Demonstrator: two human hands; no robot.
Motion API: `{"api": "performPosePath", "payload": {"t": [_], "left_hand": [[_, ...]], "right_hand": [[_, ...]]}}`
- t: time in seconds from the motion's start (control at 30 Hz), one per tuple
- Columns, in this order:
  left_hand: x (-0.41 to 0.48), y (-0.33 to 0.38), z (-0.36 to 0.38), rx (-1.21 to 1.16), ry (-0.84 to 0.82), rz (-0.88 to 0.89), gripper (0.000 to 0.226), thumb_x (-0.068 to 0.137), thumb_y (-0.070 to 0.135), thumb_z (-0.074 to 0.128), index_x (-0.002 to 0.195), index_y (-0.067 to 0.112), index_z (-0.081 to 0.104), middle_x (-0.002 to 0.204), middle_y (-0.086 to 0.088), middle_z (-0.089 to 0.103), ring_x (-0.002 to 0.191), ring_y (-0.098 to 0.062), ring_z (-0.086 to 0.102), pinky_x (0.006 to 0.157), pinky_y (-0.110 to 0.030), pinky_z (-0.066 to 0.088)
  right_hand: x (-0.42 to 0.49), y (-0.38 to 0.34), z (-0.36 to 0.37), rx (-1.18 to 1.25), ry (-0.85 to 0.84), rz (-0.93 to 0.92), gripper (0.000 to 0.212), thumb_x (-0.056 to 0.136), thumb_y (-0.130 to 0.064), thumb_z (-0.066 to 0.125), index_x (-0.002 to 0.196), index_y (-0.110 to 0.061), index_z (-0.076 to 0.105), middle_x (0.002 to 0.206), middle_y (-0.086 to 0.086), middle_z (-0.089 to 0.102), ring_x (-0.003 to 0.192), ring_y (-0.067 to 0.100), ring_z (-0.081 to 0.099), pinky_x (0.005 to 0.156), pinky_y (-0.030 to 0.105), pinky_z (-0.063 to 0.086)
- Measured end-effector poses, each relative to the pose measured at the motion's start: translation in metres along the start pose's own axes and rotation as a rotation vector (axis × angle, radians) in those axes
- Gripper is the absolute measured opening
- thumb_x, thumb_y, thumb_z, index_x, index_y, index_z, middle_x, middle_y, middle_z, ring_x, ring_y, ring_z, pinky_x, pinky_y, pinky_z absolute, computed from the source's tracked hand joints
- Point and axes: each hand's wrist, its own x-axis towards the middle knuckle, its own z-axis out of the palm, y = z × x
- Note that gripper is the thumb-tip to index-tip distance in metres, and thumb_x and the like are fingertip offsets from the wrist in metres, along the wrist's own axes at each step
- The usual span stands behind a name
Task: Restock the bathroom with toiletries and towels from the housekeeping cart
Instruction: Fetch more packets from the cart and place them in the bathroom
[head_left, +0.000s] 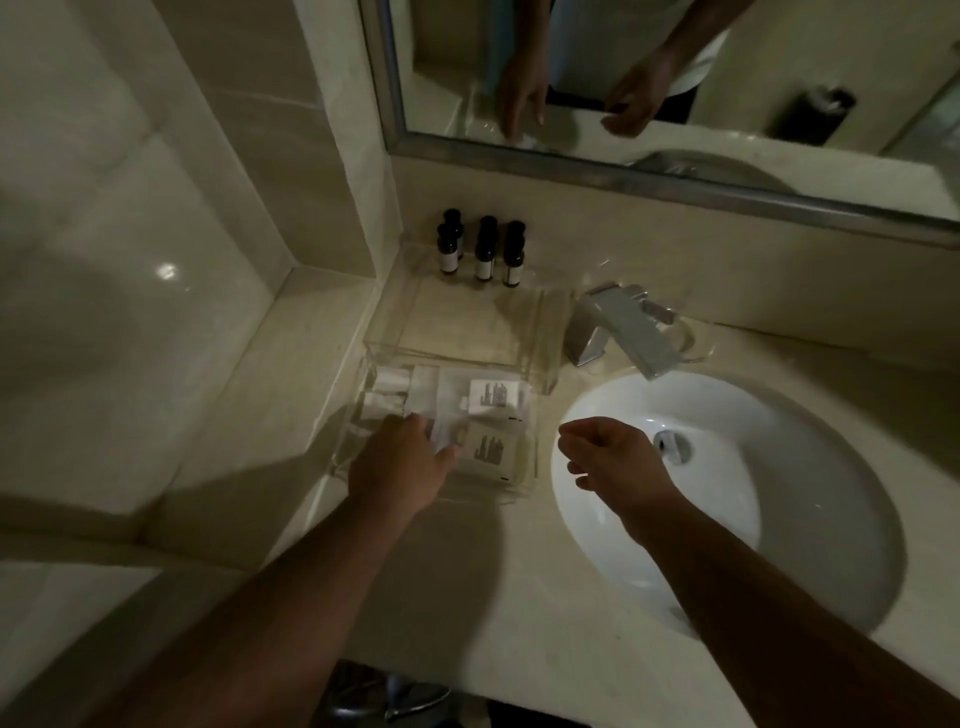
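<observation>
Beige countertop (519, 597): left hand (400, 467) fingers straight on sachets (493, 449), right hand (613, 462) fingers loosely curled, empty

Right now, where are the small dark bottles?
In the head view, the dark bottles stand left of centre, under the mirror and left of the tap.

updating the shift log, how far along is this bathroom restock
Done: dark bottles stand at the back of the clear tray, white packets lie in its front section. In hand: the left hand rests on those packets; the right hand hovers empty over the sink. Left: no towels are in view.
</observation>
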Motion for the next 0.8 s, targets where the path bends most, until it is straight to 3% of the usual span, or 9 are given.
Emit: {"api": "performPosePath", "payload": {"t": [0.1, 0.27, 0.37, 0.43, 0.6, 0.8], "left_hand": [[-0.011, 0.005, -0.014, 0.09, -0.04, 0.071, 0.047, 0.091, 0.059, 0.052, 0.118, 0.021, 0.059, 0.107, -0.004, 0.062, 0.092, -0.023, 0.062, 0.076, -0.039, 0.056], [-0.032, 0.037, -0.053, 0.154, -0.012, 0.219, 0.056, 0.097, 0.055, 0.044, 0.144, 0.024, 0.047, 0.14, -0.006, 0.051, 0.126, -0.028, 0.048, 0.101, -0.043, 0.042], [-0.041, 0.071, -0.077, 0.188, -0.024, 0.332, 0.057, 0.097, 0.057, 0.041, 0.143, 0.024, 0.046, 0.144, -0.005, 0.048, 0.131, -0.028, 0.042, 0.104, -0.044, 0.036], [-0.045, 0.1, -0.094, 0.214, -0.046, 0.406, 0.058, 0.096, 0.056, 0.043, 0.144, 0.023, 0.045, 0.148, -0.005, 0.045, 0.135, -0.029, 0.038, 0.107, -0.046, 0.035], [-0.07, 0.18, -0.136, 0.261, 0.018, 0.62, 0.053, 0.095, 0.053, 0.043, 0.137, 0.021, 0.05, 0.138, -0.009, 0.051, 0.125, -0.03, 0.044, 0.097, -0.042, 0.038], [-0.132, 0.269, -0.166, 0.3, 0.103, 0.81, 0.063, 0.094, 0.059, 0.045, 0.146, 0.024, 0.043, 0.147, -0.009, 0.046, 0.132, -0.033, 0.041, 0.106, -0.045, 0.037]], "right_hand": [[-0.019, -0.001, -0.007, -0.067, 0.079, -0.011, 0.011, 0.089, -0.018, 0.069, 0.099, -0.017, 0.073, 0.087, 0.0, 0.072, 0.076, 0.015, 0.064, 0.079, 0.038, 0.057], [-0.054, -0.021, -0.031, -0.337, 0.193, -0.132, 0.02, 0.092, -0.027, 0.065, 0.11, -0.022, 0.07, 0.099, -0.006, 0.07, 0.084, 0.01, 0.064, 0.078, 0.029, 0.055], [-0.081, -0.033, -0.053, -0.663, 0.204, -0.164, 0.026, 0.094, -0.035, 0.06, 0.117, -0.027, 0.066, 0.108, -0.006, 0.067, 0.096, 0.011, 0.063, 0.084, 0.027, 0.053], [-0.102, -0.044, -0.074, -0.831, 0.261, -0.175, 0.03, 0.094, -0.04, 0.059, 0.122, -0.029, 0.063, 0.121, -0.002, 0.065, 0.109, 0.016, 0.06, 0.094, 0.034, 0.052], [-0.166, -0.077, -0.146, -0.953, 0.453, -0.139, 0.039, 0.096, -0.042, 0.054, 0.132, -0.027, 0.056, 0.133, 0.006, 0.059, 0.117, 0.027, 0.058, 0.094, 0.035, 0.048], [-0.264, -0.096, -0.236, -0.977, 0.761, -0.138, 0.048, 0.091, -0.045, 0.057, 0.137, -0.032, 0.051, 0.133, 0.012, 0.058, 0.119, 0.034, 0.057, 0.095, 0.039, 0.049]]}}
